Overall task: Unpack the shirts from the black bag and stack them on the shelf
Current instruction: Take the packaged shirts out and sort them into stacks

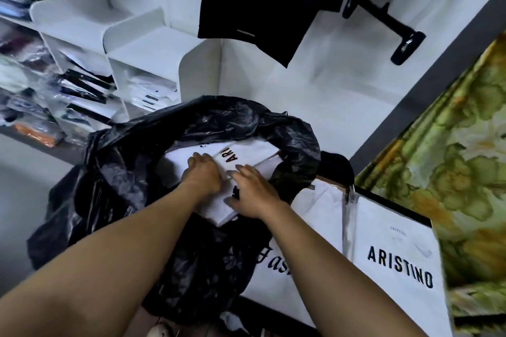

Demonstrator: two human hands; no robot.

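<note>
- Taking up the left side and the back is the white shelf (153, 44), a run of open cubbies. The lower-left ones are stuffed with plastic-wrapped clothes (82, 85), too blurry to tell what's what.
- Green floral fabric (451, 145) fills the right edge.
- The black bag (131, 161) sits dead centre, just in front of the shelf, with its mouth wide open and the plastic crumpled all round the rim.
- A white paper bag (397, 249) printed ARISTINO stands just beside the black bag on its right.
- A black garment (260, 3) hangs up top, above the black bag.
- The shirt packs (254, 149) are inside the black bag. It's a stack of flat white packets with black lettering, and the top one shows "ARI".
- The left hand (204, 172) is down in the bag's mouth, fingers curled over the left edge of the top packets, gripping them.
- The right hand (254, 190) lies on the near end of the same stack. Its fingers are fairly straight and spread on top, thumb out to the side, so it's just pressing, not grabbing.
- A black hanger (383, 16) shows against the white wall upper right, well apart from the bag.
</note>
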